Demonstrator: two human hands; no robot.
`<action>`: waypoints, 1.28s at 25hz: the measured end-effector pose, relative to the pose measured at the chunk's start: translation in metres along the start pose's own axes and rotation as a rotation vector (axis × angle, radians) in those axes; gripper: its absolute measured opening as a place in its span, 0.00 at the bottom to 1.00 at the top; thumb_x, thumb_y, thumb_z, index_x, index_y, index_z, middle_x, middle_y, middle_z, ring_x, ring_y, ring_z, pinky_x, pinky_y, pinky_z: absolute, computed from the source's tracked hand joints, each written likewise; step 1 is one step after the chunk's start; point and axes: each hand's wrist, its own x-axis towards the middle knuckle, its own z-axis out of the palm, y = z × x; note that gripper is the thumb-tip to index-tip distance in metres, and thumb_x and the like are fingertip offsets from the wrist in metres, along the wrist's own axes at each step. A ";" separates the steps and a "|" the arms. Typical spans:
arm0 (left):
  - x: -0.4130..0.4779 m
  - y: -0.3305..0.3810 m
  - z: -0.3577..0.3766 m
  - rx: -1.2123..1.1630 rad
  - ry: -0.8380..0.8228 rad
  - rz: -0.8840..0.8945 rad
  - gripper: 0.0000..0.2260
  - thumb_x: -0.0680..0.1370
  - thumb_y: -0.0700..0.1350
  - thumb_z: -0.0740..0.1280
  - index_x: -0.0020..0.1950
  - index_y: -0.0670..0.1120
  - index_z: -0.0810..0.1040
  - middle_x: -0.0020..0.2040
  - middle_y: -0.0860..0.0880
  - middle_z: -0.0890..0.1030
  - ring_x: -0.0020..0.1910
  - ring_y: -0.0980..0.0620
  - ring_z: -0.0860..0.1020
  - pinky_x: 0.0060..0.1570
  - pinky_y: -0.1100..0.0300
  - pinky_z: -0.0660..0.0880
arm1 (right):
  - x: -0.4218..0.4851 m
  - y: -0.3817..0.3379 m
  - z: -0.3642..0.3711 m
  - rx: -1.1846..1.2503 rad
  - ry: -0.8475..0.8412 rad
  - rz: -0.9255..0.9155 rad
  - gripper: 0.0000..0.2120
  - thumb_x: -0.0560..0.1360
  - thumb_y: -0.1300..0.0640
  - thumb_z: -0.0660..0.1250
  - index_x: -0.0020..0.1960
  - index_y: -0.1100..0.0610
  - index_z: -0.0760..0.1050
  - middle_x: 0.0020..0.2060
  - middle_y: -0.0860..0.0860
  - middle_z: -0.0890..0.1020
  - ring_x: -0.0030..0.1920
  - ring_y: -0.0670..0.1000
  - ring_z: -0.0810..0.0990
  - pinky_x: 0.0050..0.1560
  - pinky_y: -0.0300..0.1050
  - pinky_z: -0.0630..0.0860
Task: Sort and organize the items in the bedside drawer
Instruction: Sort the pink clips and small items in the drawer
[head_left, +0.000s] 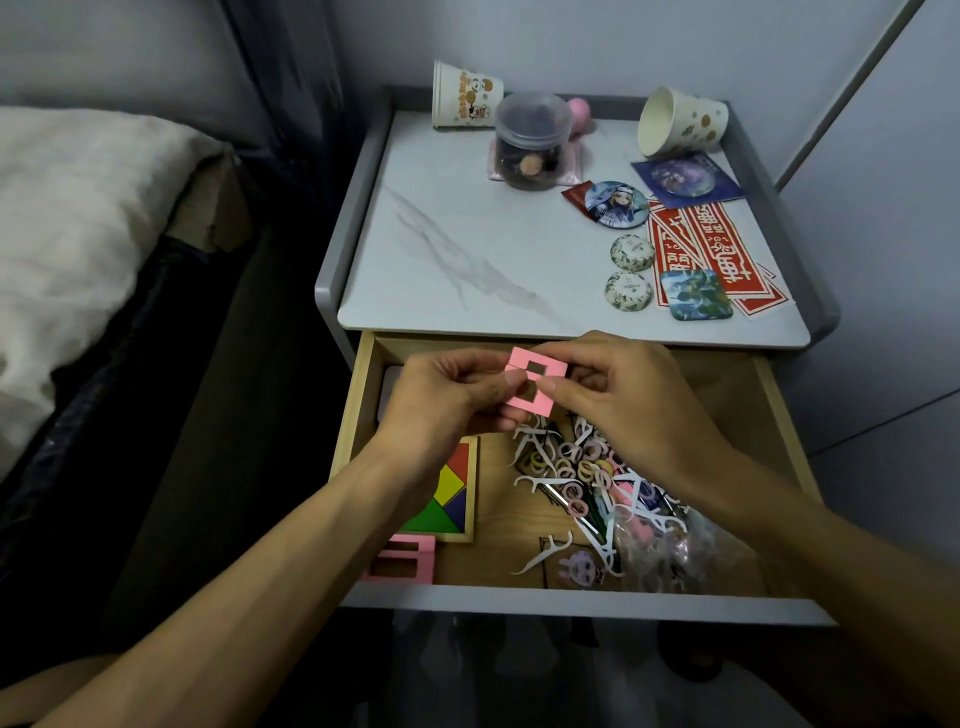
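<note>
Two flat pink square frames (535, 385), thin and card-like with rectangular holes, overlap at an angle, held above the open wooden drawer (587, 603). The left hand (441, 402) curls thumb and fingers onto their left edge; the right hand (623, 397) nips the right edge, thumb and forefinger closed on it. Beneath the fingers lie white plastic floss picks (532, 441), small pastel hair rings (576, 467) and a wooden-framed tangram (449, 499); below the left wrist, spare pink frames (400, 564)

Open wooden drawer (519, 603). Two small pink square frames (535, 382) are held above its back edge. Inside, a colourful tangram tray (452, 499) lies left; tangled floss picks and hair rings (576, 467) lie right.
</note>
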 end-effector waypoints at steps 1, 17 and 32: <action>0.000 -0.001 0.000 -0.010 0.003 -0.014 0.07 0.77 0.37 0.68 0.54 0.38 0.82 0.43 0.41 0.85 0.34 0.52 0.81 0.38 0.63 0.80 | 0.001 0.000 0.000 -0.015 -0.009 -0.008 0.14 0.76 0.57 0.70 0.61 0.51 0.81 0.48 0.46 0.84 0.47 0.43 0.82 0.51 0.44 0.80; 0.003 0.004 -0.014 0.029 0.120 -0.112 0.07 0.77 0.36 0.68 0.53 0.36 0.82 0.41 0.38 0.85 0.31 0.50 0.81 0.36 0.63 0.81 | 0.007 -0.007 0.017 -0.439 -0.102 -0.199 0.26 0.72 0.53 0.74 0.69 0.55 0.73 0.54 0.50 0.75 0.51 0.47 0.76 0.51 0.39 0.75; -0.003 0.015 -0.031 0.356 -0.088 -0.282 0.11 0.77 0.32 0.67 0.59 0.33 0.76 0.46 0.34 0.83 0.33 0.46 0.83 0.32 0.63 0.81 | 0.001 0.005 0.026 -0.287 -0.260 -0.144 0.23 0.66 0.54 0.78 0.60 0.53 0.81 0.45 0.47 0.81 0.43 0.43 0.80 0.47 0.45 0.79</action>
